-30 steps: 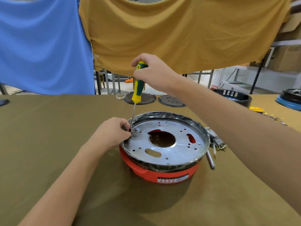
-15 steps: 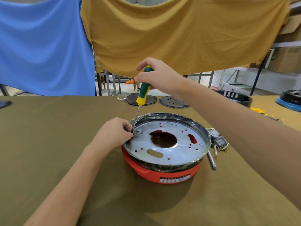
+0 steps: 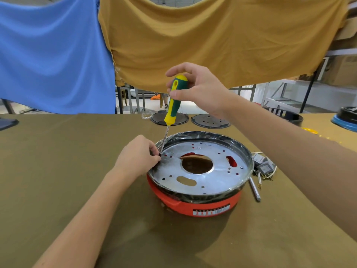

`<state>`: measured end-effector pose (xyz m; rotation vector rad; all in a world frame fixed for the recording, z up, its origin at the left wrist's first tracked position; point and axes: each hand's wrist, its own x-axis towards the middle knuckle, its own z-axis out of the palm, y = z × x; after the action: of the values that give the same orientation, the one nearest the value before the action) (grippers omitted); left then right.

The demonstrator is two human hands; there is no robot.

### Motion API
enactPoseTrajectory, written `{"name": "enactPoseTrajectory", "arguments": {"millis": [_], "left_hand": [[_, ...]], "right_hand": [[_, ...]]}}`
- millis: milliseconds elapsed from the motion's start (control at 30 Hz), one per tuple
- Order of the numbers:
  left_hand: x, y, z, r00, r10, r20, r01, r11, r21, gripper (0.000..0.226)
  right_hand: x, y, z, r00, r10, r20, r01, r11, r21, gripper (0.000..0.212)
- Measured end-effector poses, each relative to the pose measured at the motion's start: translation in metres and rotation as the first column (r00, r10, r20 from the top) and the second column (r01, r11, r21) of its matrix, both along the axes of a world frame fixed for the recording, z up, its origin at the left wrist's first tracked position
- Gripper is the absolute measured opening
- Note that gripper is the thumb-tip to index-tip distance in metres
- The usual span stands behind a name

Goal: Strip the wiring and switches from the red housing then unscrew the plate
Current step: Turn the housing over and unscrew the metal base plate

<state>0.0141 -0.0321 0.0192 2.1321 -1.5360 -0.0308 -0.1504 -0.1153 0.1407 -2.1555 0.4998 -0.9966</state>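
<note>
Clearly the step in hand is unscrewing the plate [image 3: 201, 167], which sits in the top of the red housing [image 3: 193, 205] at the centre of the frame, on the olive-covered table [image 3: 58, 171]. The switches [image 3: 263, 165] with their wires already lie on the cloth just beside the housing's right edge, so the stripping looks done.

The right hand [image 3: 199, 88], above centre, holds the green and yellow screwdriver [image 3: 172, 99] near the top of its handle; thumb and lower fingers pinch it while the forefinger is lifted off, as if between turns. The shaft slants down to the plate's left rim. There the left hand [image 3: 138, 156] has its fingers curled close around the tip, pinching at it; whether they hold the shaft or a screw cannot be told, since the tip is hidden behind them.

To do this well, the person would likely want the shaft brought more upright over the screw, since a tilted blade tends to slip out of the head. Downward pressure should stay steady through each turn. The left fingers serve as a guide, yet they sit close to the tip and could be jabbed if it jumps. A loosened screw is small and may drop through one of the plate's holes, so catching it at once seems wise.
</note>
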Motion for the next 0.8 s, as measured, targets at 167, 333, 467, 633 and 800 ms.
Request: {"name": "enactPoseTrajectory", "arguments": {"millis": [167,333,467,633,800], "left_hand": [[-0.001,0.005,-0.001,0.996,-0.083,-0.025,0.079,0.985,-0.151,0.015],[0.000,0.010,0.000,0.981,-0.194,-0.012,0.186,0.956,-0.229,0.006],[-0.002,0.011,0.003,0.980,-0.198,0.023,0.195,0.925,-0.325,0.005],[-0.003,0.011,0.001,0.975,-0.220,0.034,0.221,0.935,-0.279,0.009],[-0.003,0.012,0.002,0.939,-0.274,-0.208,0.190,0.918,-0.349,0.006]], "right_hand": [[-0.009,-0.004,-0.005,0.980,-0.051,0.195,0.040,0.997,0.058,0.032],[-0.029,-0.019,-0.024,0.918,-0.270,0.289,0.220,0.956,0.196,0.026],[-0.051,-0.029,-0.049,0.855,-0.407,0.323,0.293,0.891,0.346,0.029],[-0.073,-0.037,-0.080,0.805,-0.449,0.388,0.187,0.812,0.552,0.027],[-0.094,-0.038,-0.094,0.755,-0.484,0.442,0.020,0.691,0.723,0.035]]}}
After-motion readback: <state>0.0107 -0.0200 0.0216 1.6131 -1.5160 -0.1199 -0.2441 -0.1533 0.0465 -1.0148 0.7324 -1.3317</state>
